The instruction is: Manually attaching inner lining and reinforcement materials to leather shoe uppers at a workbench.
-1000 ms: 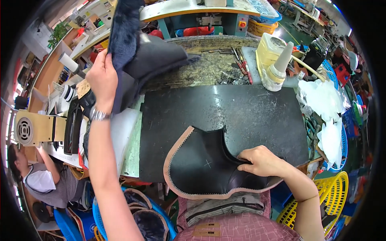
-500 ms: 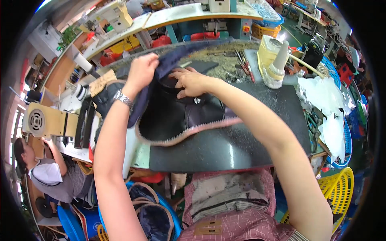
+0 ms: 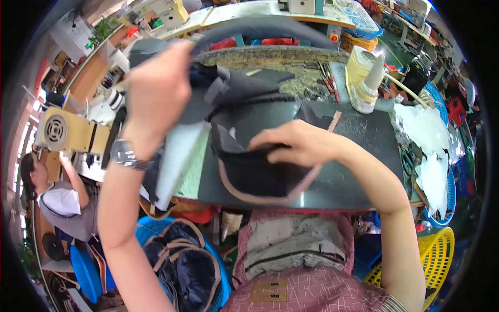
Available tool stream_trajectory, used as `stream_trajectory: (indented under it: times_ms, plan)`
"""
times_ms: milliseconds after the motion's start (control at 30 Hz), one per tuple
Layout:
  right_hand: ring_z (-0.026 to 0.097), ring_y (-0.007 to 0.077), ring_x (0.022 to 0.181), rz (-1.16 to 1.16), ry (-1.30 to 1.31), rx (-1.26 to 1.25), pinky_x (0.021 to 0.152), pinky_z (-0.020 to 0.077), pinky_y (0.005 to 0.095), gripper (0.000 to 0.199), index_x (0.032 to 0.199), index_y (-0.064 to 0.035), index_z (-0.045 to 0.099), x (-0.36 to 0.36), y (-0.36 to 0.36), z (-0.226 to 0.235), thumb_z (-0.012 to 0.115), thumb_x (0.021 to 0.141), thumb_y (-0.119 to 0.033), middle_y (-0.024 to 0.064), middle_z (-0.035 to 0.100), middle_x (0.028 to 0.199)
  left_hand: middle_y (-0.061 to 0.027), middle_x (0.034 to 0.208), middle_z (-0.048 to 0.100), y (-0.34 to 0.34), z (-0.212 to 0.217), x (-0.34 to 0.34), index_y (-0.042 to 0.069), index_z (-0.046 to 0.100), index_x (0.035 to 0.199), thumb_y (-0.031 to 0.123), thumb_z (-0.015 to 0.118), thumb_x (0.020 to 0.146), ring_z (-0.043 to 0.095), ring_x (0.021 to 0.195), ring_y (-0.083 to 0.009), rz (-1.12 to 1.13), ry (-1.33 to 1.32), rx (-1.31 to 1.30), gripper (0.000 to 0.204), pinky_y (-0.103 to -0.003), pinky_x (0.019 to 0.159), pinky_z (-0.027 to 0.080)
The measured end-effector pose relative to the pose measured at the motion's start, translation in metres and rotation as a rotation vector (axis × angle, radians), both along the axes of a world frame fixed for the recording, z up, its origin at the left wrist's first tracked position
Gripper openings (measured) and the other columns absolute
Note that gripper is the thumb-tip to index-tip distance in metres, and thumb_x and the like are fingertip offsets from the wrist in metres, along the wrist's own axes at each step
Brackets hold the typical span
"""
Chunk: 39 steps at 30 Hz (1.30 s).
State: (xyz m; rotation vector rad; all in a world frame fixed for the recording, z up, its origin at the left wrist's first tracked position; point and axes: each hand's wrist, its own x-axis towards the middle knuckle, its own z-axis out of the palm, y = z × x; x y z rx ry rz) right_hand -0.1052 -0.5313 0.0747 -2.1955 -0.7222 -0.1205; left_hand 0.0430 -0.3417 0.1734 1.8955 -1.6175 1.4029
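Observation:
My left hand is raised above the bench and grips the top of a dark fabric piece, lifting it. My right hand pinches a black shoe-upper piece with a tan zigzag edge, which hangs over the black work mat. The two dark pieces overlap between my hands. A watch sits on my left wrist.
A pale yellow glue bottle with a cone tip stands at the back right. White plastic bags lie at the right. A blue basket of dark pieces sits below left, a yellow basket below right. A co-worker sits at the left.
Both hands have pulled the dark pieces nearer to me and higher. My right hand has shifted from the top of the piece to its middle right side.

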Motion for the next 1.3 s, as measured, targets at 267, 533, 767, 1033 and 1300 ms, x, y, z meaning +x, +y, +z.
stream_trajectory:
  times_ms: [267, 533, 767, 1033, 1300]
  plan:
    - [0.052, 0.0058, 0.080, -0.321, 0.542, 0.789, 0.074, 0.0445, 0.0223, 0.024, 0.099, 0.0043, 0.063, -0.158, -0.003, -0.018, 0.063, 0.083, -0.014, -0.0010, 0.062, 0.085, -0.0205, 0.097, 0.060, -0.046, -0.171, -0.090, -0.001, 0.057, 0.105, 0.018, 0.054, 0.082, 0.059, 0.092, -0.0247, -0.476, 0.496, 0.357, 0.030, -0.034, 0.078, 0.047]
    - [0.058, 0.0107, 0.081, -0.712, 0.109, 0.575, 0.074, 0.0460, 0.0244, 0.025, 0.100, 0.0007, 0.061, -0.171, 0.014, -0.030, 0.065, 0.077, -0.009, 0.0055, 0.063, 0.086, 0.0044, 0.072, 0.054, -0.023, -0.122, -0.192, -0.001, 0.058, 0.091, 0.005, 0.058, 0.085, 0.045, 0.062, 0.0002, -0.685, 1.869, -0.032, 0.009, -0.015, 0.055, 0.036]
    - [0.059, 0.0156, 0.066, -0.812, -0.242, 0.277, 0.059, 0.0467, 0.0258, 0.018, 0.088, -0.0004, 0.061, -0.153, 0.034, -0.023, 0.068, 0.072, -0.003, 0.0080, 0.060, 0.077, 0.0038, 0.069, 0.055, -0.019, -0.129, -0.197, -0.002, 0.058, 0.086, 0.006, 0.060, 0.084, 0.045, 0.060, 0.0001, -0.596, 1.884, -0.013, 0.008, -0.015, 0.052, 0.036]
    - [0.057, 0.0268, 0.064, -0.502, -0.191, 0.150, 0.053, 0.0447, 0.0331, 0.016, 0.081, -0.0037, 0.051, -0.143, 0.024, -0.030, 0.065, 0.074, -0.007, 0.0094, 0.054, 0.073, -0.0070, 0.088, 0.061, -0.063, -0.117, -0.092, 0.001, 0.058, 0.098, 0.020, 0.060, 0.084, 0.056, 0.079, -0.0127, -0.416, 1.579, 0.090, 0.024, -0.027, 0.073, 0.046]
    - [0.056, 0.0247, 0.064, -0.514, -0.040, 0.392, 0.058, 0.0449, 0.0310, 0.016, 0.084, -0.0010, 0.050, -0.121, 0.052, -0.003, 0.063, 0.076, -0.004, 0.0109, 0.053, 0.074, 0.0030, 0.064, 0.055, -0.095, -0.132, 0.029, 0.005, 0.064, 0.077, 0.021, 0.064, 0.079, 0.047, 0.056, -0.0073, 0.163, 1.151, 0.478, 0.016, -0.025, 0.049, 0.037]
